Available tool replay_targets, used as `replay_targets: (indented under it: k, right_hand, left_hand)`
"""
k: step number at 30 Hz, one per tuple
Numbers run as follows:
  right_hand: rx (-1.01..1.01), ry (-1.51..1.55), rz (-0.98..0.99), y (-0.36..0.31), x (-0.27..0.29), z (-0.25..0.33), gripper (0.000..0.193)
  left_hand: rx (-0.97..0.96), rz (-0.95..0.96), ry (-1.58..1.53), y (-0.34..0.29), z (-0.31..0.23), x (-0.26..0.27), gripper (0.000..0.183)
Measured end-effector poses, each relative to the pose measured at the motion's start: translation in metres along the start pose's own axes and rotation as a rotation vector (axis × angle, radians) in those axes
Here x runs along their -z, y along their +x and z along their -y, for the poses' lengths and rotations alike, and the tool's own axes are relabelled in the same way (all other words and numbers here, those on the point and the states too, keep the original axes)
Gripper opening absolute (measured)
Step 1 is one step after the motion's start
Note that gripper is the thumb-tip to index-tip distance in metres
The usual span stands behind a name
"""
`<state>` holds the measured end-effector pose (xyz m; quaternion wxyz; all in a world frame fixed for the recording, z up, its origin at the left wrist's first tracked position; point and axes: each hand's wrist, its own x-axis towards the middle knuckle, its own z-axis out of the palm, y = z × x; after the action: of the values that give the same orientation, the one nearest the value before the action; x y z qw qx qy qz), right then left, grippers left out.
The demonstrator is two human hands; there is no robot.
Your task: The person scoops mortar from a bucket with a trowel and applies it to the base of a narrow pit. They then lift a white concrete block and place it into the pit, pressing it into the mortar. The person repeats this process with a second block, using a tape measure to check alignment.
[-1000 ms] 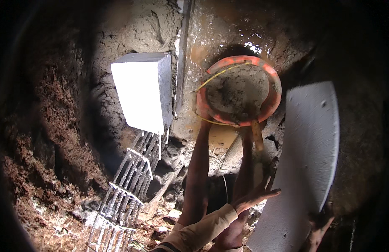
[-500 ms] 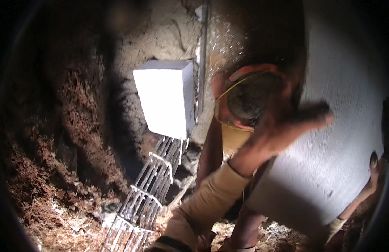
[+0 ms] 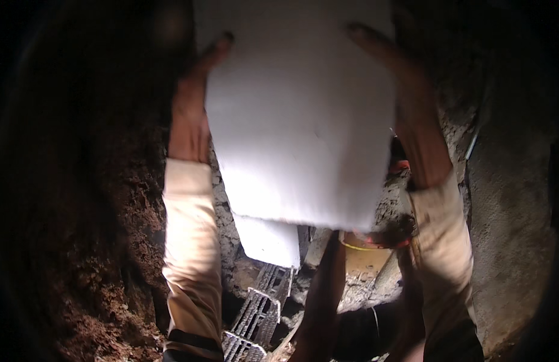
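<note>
A large pale white building block (image 3: 303, 133) is held up in front of me, hiding much of what lies behind. My left hand (image 3: 193, 105) grips its left edge, the thumb lying over the near face. On the opposite edge, my right hand (image 3: 417, 111) clasps it in the same way, its thumb pointing inward. The fingers of both hands are hidden behind the block. Partly covered below it, a second white block (image 3: 267, 242) sits beside one end of a long steel rebar cage (image 3: 261, 308).
A round orange-red pan (image 3: 385, 243) of grey mortar shows past the held block's lower right corner. Bare limbs (image 3: 320, 301) rise near it from the lower edge. Rough reddish earth (image 3: 104, 320) banks up on the left; a grey wall-like surface (image 3: 514, 241) runs along the right.
The held block has swung from the right side to the centre, with both hands still on it. It now covers most of the second block and part of the pan.
</note>
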<state>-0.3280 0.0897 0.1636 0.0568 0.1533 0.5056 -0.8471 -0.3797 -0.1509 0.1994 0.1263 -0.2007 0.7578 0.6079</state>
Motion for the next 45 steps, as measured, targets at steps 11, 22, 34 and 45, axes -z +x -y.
replay_targets:
  k: [11,22,34,45]
  right_hand:
    - [-0.112,0.124,0.051,0.087,-0.038,-0.155,0.045]
    - [0.173,-0.119,-0.113,0.079,-0.059,-0.188,0.092]
    - [0.200,-0.063,-0.104,0.066,-0.063,-0.194,0.096]
    - [0.000,-0.118,-0.095,0.057,-0.038,-0.177,0.083]
  left_hand:
    - [0.028,-0.051,0.122,0.088,0.084,0.074,0.066]
    - [0.142,-0.102,0.165,0.085,0.122,0.104,0.075]
    - [0.188,-0.159,0.095,0.077,0.108,0.095,0.083]
    - [0.027,-0.095,0.331,0.084,0.117,0.098,0.086]
